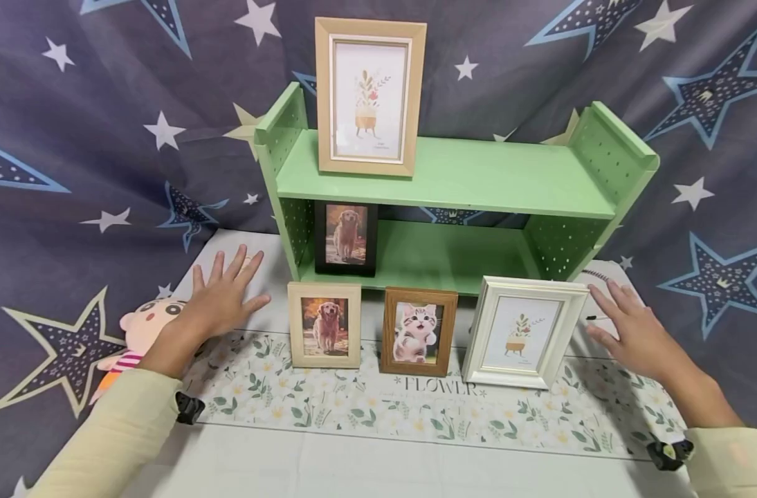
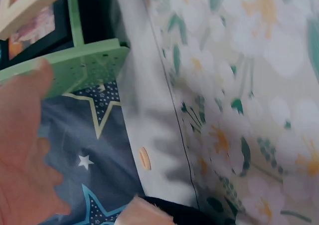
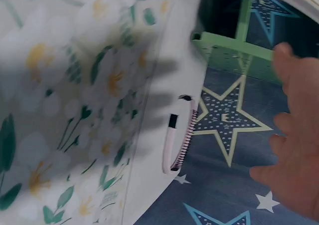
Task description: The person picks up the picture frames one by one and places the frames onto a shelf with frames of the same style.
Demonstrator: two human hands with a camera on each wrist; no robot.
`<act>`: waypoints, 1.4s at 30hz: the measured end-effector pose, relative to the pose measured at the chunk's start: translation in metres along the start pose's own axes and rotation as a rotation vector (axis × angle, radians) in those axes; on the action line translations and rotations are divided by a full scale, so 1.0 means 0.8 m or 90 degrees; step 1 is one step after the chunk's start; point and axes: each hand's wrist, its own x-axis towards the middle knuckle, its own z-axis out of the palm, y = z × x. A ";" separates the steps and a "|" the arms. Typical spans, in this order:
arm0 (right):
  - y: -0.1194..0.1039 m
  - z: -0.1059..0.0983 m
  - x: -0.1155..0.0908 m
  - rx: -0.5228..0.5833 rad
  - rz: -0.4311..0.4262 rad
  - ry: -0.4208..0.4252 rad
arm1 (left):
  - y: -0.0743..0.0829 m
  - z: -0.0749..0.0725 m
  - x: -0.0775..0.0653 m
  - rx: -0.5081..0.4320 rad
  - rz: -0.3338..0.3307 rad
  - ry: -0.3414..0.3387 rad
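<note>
My left hand (image 1: 224, 299) is spread with straight fingers left of the green shelf (image 1: 472, 173), holding nothing. On the other side my right hand (image 1: 634, 335) is also spread, its fingertips near the edge of a white picture frame (image 1: 568, 332) with a potted-plant print. Between the hands, a light wood frame (image 1: 296, 332) with a dog picture and a brown frame (image 1: 387, 332) with a kitten picture stand in a row with it. A black frame (image 1: 320, 242) with a dog picture is on the lower shelf. A larger tan frame (image 1: 416, 97) with a plant print stands on the upper shelf.
A floral mat (image 1: 378, 408) marked FLOWER covers part of the white table (image 1: 329, 460). A plush doll (image 1: 148, 325) is by my left forearm. Behind the right hand lies a pink-and-black headband-like loop (image 3: 187, 135). A small orange oval (image 3: 144, 157) cannot be placed here. A star-patterned cloth (image 1: 715, 207) hangs behind.
</note>
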 end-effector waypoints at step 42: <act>-0.071 0.082 -0.042 0.589 0.151 0.091 | 0.077 -0.026 0.063 -0.449 0.033 0.357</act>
